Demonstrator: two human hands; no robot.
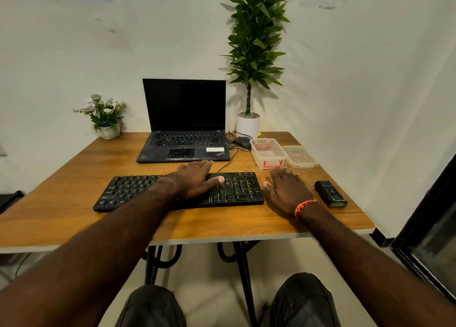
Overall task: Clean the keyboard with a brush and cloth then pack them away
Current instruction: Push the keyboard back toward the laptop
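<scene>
A wooden table [74,218] stands in a white-walled corner, with an open laptop [183,129] at the back. The black keyboard [138,191] lies near the front edge. The left hand [195,181] rests flat on its keys, fingers spread and holding nothing. The right hand [287,191] lies flat on the table just beside the keyboard's right end, fingers extended, below a clear container [267,152] with its lid [299,156] alongside.

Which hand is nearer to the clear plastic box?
Right. The right hand lies flat on the table just in front of the clear plastic box; the left hand rests on the keyboard, farther left.
</scene>
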